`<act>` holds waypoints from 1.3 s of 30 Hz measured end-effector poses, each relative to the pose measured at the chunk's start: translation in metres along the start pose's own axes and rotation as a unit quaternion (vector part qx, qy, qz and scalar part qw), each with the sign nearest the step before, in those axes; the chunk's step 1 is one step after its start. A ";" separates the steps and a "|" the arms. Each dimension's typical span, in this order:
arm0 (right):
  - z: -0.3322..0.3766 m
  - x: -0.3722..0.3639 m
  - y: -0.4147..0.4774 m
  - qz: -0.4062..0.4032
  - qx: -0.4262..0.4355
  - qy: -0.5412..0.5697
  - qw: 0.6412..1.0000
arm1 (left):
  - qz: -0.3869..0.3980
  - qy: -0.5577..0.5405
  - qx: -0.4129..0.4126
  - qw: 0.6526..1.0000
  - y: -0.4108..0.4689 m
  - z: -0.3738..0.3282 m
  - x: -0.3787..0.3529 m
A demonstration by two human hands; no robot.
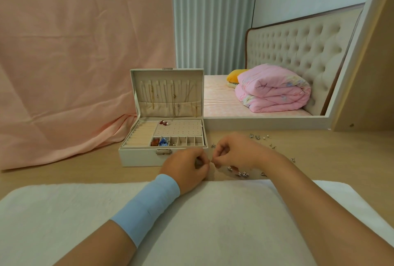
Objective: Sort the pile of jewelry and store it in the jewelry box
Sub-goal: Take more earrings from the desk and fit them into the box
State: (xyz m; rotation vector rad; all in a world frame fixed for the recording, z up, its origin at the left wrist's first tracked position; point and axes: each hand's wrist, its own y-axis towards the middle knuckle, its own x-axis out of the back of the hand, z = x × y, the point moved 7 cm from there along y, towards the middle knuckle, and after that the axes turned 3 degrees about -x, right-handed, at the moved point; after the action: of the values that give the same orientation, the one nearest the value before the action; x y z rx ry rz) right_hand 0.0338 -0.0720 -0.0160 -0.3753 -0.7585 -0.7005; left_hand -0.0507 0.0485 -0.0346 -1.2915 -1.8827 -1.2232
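Note:
A cream jewelry box (140, 158) stands open on the wooden floor, thin gold chains hanging in its raised lid (168, 93). Its tray holds red and pearl pieces on the stud panel (164, 123) and red and blue items in two small compartments (159, 141). Loose silver earrings lie scattered to the right (259, 137) and close under my right hand (241, 173). My left hand (187, 168) and my right hand (236, 150) meet fingertip to fingertip just in front of the box, pinching a tiny earring (211, 160) between them. A light blue band wraps my left wrist.
A white fluffy mat (64, 219) covers the floor under my forearms. A pink sheet (70, 63) hangs at the left and drapes onto the floor beside the box. Behind stand a low bed platform (255, 119), a folded pink quilt (273, 88) and a tufted headboard.

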 end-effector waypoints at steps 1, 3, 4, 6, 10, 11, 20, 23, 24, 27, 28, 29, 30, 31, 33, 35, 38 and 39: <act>0.002 0.001 0.001 -0.014 0.008 0.024 1.000 | -0.013 -0.032 0.006 0.999 0.001 0.002 0.004; 0.006 0.003 0.004 -0.046 0.028 0.058 0.997 | -0.034 -0.085 0.014 0.996 0.003 0.006 0.010; 0.009 0.004 0.005 -0.055 0.034 0.077 0.995 | -0.045 -0.112 0.018 0.993 0.005 0.008 0.013; 0.013 0.004 0.005 -0.063 0.040 0.112 0.991 | -0.062 -0.166 0.031 0.984 0.006 0.011 0.018; 0.022 0.004 0.002 -0.082 0.066 0.135 0.985 | -0.066 -0.249 0.066 0.964 0.006 0.014 0.022; 0.024 0.004 0.002 -0.092 0.069 0.132 0.985 | -0.068 -0.264 0.074 0.959 0.006 0.015 0.023; 0.049 0.004 0.012 -0.145 0.112 0.177 0.967 | -0.109 -0.394 0.151 0.900 0.012 0.021 0.049; 0.064 0.010 0.022 -0.176 0.132 0.140 0.965 | -0.092 -0.416 0.170 0.888 0.023 0.029 0.064; 0.069 0.013 0.026 -0.187 0.132 0.126 0.965 | -0.082 -0.412 0.164 0.893 0.027 0.031 0.070; 0.087 0.019 0.039 -0.209 0.129 0.108 0.963 | -0.072 -0.377 0.146 0.912 0.038 0.042 0.092; 0.093 0.020 0.045 -0.214 0.129 0.106 0.962 | -0.076 -0.365 0.143 0.917 0.041 0.047 0.098; 0.098 0.019 0.051 -0.218 0.132 0.104 0.962 | -0.083 -0.355 0.140 0.921 0.044 0.052 0.103; 0.103 0.018 0.056 -0.220 0.137 0.106 0.960 | -0.091 -0.349 0.139 0.922 0.047 0.059 0.107; 0.108 0.016 0.062 -0.220 0.143 0.111 0.959 | -0.098 -0.347 0.139 0.923 0.050 0.065 0.111; 0.117 0.012 0.073 -0.212 0.152 0.126 0.957 | -0.107 -0.345 0.144 0.921 0.054 0.077 0.116; 0.124 0.006 0.083 -0.195 0.159 0.143 0.957 | -0.113 -0.348 0.153 0.918 0.055 0.089 0.119; 0.131 -0.002 0.098 -0.181 0.166 0.174 0.954 | -0.123 -0.364 0.160 0.909 0.055 0.106 0.121; 0.131 -0.004 0.102 -0.180 0.167 0.183 0.952 | -0.125 -0.370 0.162 0.906 0.055 0.111 0.121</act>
State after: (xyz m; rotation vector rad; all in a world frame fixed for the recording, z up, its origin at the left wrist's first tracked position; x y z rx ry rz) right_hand 0.0377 0.0746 0.0632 0.2077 -0.5799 -0.9346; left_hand -0.0410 0.2059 0.0361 -1.4724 -2.7125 -0.4847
